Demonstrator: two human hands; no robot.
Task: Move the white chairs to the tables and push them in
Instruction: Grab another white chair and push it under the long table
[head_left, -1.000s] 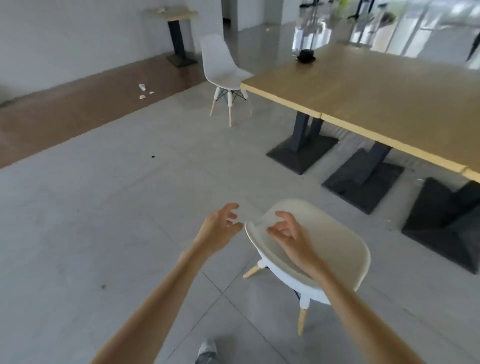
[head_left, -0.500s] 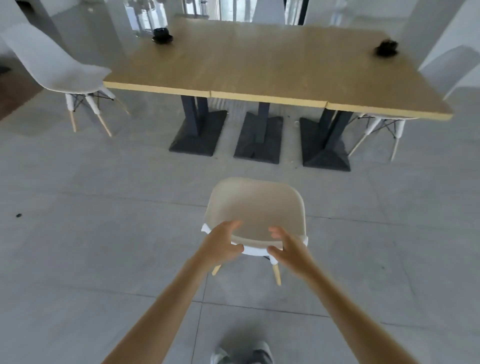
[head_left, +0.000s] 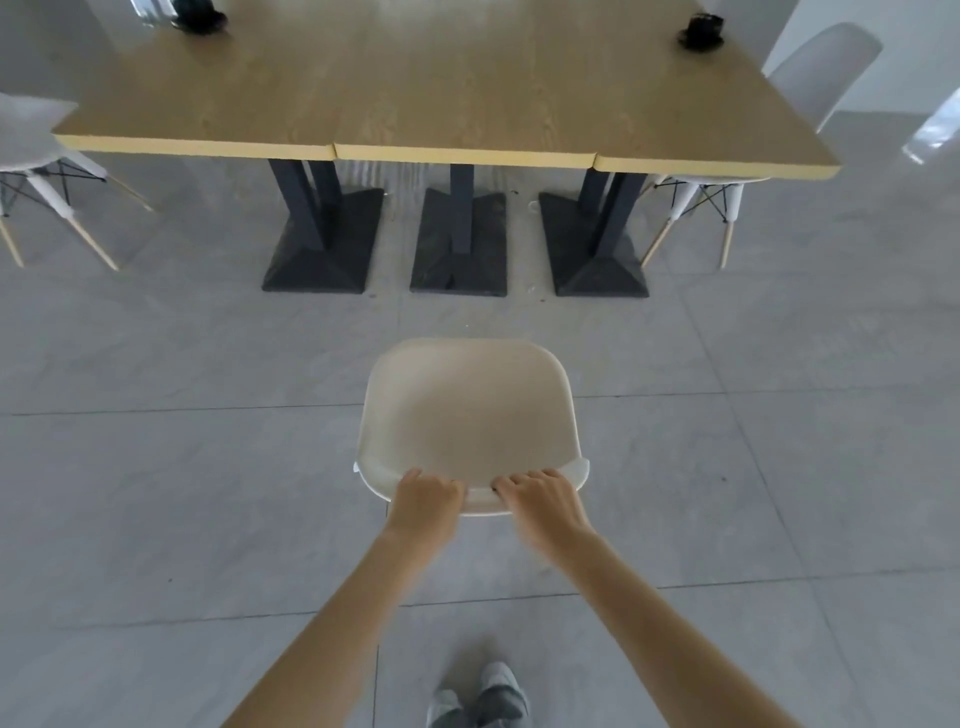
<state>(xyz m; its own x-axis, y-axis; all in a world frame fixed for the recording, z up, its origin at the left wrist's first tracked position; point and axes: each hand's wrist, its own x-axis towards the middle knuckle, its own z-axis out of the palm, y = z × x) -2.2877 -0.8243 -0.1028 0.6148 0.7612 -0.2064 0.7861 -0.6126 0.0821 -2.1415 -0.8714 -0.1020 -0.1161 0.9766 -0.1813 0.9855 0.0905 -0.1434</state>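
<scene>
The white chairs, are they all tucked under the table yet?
Not yet. One chair at the right end already sits tucked under the table. The chair in the middle is in hand: left hand and right hand both grip its backrest, and open floor separates it from the table edge, so it needs pushing in. The chair at the left end is not pushed fully under either.

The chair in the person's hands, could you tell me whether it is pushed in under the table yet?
Not yet: the chair stands out on bare floor, short of the table.
</scene>
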